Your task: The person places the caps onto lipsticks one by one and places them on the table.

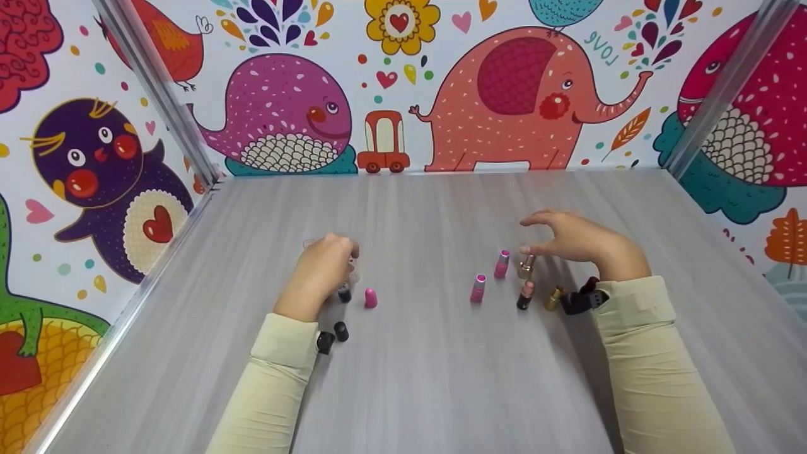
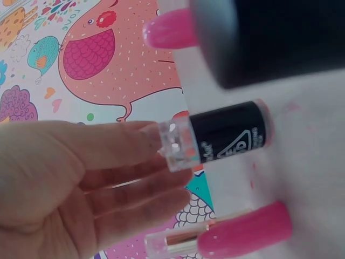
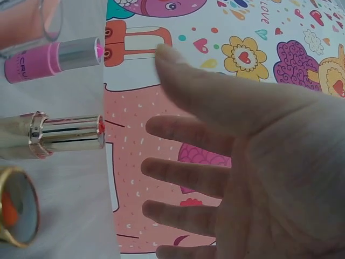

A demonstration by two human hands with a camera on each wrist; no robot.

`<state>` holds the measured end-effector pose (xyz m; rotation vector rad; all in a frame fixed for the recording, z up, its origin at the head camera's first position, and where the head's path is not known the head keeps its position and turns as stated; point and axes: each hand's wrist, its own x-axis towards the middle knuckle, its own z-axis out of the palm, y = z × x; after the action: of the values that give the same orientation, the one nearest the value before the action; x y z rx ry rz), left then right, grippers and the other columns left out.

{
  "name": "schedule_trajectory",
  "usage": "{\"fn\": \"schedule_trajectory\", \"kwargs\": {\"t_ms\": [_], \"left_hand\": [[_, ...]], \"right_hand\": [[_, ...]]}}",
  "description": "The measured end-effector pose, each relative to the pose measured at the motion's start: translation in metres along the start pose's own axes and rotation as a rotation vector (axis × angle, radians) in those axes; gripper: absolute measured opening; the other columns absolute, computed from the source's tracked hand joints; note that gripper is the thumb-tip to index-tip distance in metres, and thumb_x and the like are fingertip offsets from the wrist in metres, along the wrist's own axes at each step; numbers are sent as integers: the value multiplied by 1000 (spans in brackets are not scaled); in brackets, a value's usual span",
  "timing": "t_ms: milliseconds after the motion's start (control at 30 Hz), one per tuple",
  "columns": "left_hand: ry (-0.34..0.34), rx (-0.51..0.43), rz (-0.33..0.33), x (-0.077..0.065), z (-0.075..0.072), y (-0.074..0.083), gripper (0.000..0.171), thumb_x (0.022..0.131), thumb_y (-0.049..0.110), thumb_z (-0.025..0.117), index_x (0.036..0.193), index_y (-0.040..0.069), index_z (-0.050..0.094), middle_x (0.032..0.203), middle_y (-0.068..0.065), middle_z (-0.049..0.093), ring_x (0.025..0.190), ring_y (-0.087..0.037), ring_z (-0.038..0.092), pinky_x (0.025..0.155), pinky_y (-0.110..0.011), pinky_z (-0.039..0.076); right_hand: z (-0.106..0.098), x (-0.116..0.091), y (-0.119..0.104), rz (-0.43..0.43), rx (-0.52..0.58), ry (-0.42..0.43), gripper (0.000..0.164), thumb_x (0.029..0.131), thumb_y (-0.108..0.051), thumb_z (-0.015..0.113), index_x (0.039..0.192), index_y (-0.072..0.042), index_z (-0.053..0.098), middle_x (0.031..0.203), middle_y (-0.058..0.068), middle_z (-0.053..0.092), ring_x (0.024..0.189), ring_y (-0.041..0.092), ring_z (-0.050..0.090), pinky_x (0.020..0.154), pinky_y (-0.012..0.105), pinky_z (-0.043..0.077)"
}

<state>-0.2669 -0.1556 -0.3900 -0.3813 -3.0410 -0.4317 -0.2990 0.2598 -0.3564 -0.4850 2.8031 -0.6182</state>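
Observation:
At the left of the table, my left hand [image 1: 323, 265] pinches the clear end of a black lipstick cap [image 2: 232, 132] between thumb and fingers. A pink cap [image 1: 371, 298] stands just right of that hand, and another pink cap [image 2: 245, 232] shows in the left wrist view beside a clear cap [image 2: 167, 243]. My right hand [image 1: 583, 244] is held over the right side, fingers spread and palm bare. Its thumb comes near an uncapped gold lipstick [image 1: 526, 268]. Close by stand a black lipstick tube [image 1: 524, 296] with a peach upper part and a shorter gold lipstick [image 1: 554, 298].
Two pink lipsticks with silver necks, one farther back [image 1: 502, 265] and one nearer [image 1: 478, 289], stand left of the right hand. A black cap [image 1: 341, 331] is by the left wrist. Patterned panels [image 1: 391, 82] wall the grey table [image 1: 429, 366] at back and sides.

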Motion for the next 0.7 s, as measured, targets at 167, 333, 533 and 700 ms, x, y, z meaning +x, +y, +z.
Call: {"fn": "schedule_trajectory", "kwargs": {"t_ms": [167,333,533,700], "left_hand": [[27,53,32,1,1,0,10,96,4,77,105,1,80,105,-16,79,97,-33,75,89,-54,57],[42,64,29,2,3,0,6,95,2,77,100,0,80,102,-16,79,94,-33,76,86,-51,60],[57,60,23,2,5,2,8,95,0,76,102,-1,80,103,-17,79,93,-33,76,85,-47,62],[50,73,33,1,3,2,9,96,0,75,103,-2,80,104,-18,79,96,-34,76,85,-48,62]], "right_hand": [[4,3,5,-6,-6,-19,61,93,-26,84,146,-4,63,155,29,50,143,52,44,111,72,41],[10,7,10,-2,26,-78,49,92,-15,84,136,-1,69,137,25,65,131,50,56,104,68,49],[17,14,15,3,48,-114,29,89,-8,84,117,-4,76,114,15,74,111,39,65,94,59,56],[21,16,17,-22,45,-128,16,87,-10,87,100,-7,77,95,6,73,91,26,66,84,45,55]]}}
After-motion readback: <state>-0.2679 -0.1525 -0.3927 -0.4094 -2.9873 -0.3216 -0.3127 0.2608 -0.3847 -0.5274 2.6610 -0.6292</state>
